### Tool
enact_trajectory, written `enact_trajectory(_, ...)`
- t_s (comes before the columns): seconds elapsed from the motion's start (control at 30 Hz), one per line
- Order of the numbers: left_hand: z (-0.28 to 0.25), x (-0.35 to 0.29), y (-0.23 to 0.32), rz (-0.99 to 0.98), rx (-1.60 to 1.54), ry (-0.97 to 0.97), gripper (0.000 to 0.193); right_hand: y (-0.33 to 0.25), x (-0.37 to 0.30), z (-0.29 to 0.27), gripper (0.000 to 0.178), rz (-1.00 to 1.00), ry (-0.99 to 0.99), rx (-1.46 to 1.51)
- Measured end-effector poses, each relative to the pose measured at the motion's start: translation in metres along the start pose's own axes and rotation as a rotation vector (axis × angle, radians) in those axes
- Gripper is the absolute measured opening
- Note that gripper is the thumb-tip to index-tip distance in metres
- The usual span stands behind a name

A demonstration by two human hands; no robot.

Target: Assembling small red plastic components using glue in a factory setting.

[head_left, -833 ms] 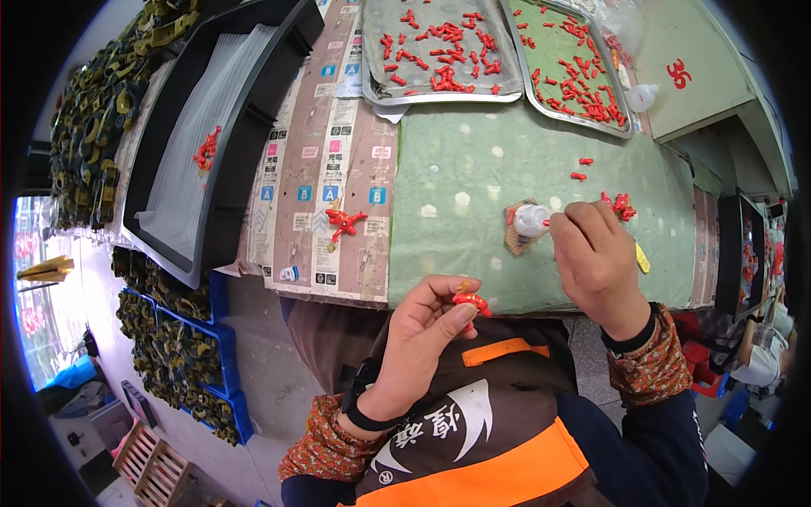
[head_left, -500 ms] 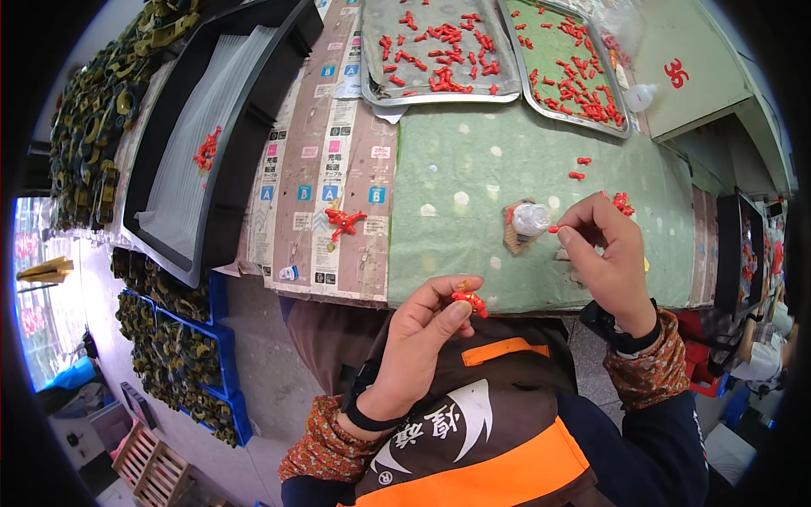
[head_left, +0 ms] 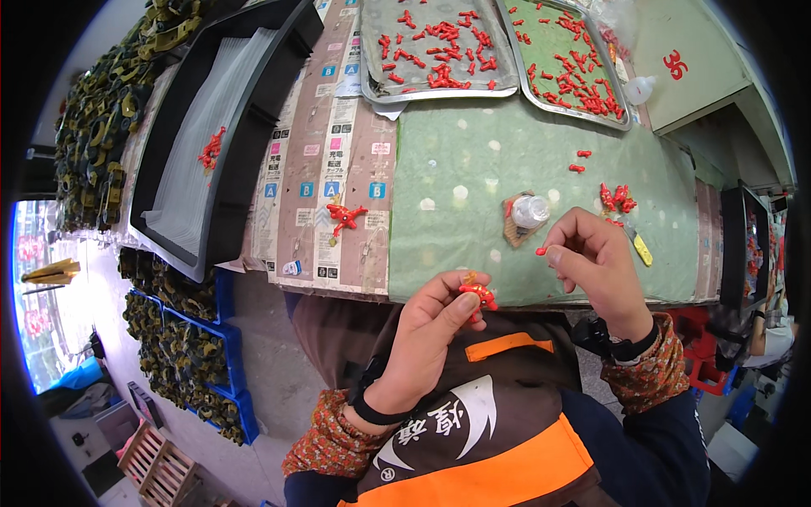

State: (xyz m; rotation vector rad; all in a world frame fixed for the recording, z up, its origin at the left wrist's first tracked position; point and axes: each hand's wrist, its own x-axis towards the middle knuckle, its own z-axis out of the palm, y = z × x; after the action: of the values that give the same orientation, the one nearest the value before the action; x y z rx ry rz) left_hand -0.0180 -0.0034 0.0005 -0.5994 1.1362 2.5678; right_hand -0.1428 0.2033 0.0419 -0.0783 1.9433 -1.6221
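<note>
Between the thumb and fingers of my left hand [head_left: 431,325] is a small red toy figure [head_left: 480,296] with gold details, held over the table's front edge. My right hand [head_left: 596,266] pinches a small red plastic part [head_left: 541,251] by its end, to the right of the figure and apart from it. Just beyond that hand a small clear bottle [head_left: 530,211] stands on a piece of brown cardboard [head_left: 513,228]. A yellow-handled knife [head_left: 642,248] lies to the right of the hand, beside a cluster of red pieces [head_left: 618,199].
Two metal trays [head_left: 439,95] [head_left: 625,125] of red parts stand at the back. Another red figure [head_left: 345,216] lies on the printed paper at left. Farther left is a black bin [head_left: 245,127] with a white ribbed liner. A pale cabinet [head_left: 701,76] bounds the right rear.
My right hand has drawn back from beside the bottle toward me, bringing the small red part nearer the figure. The knife has come into view. My left hand has shifted slightly right.
</note>
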Motion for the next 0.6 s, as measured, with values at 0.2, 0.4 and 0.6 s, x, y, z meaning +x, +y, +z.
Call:
enact_trajectory(0.2, -0.001, 0.001, -0.004, -0.042, -0.08, 0.014, 0.033, 0.003, -0.01, 0.014, 0.006, -0.315, -0.029, -0.2)
enact_trajectory(0.4, -0.004, 0.001, -0.007, -0.04, -0.177, -0.045, 0.036, -0.002, -0.018, 0.031, 0.01, -0.448, -0.066, -0.358)
enact_trajectory(0.6, -0.009, -0.001, -0.009, -0.048, -0.213, -0.063, 0.037, 0.004, -0.018, 0.038, 0.019, -0.677, -0.038, -0.526)
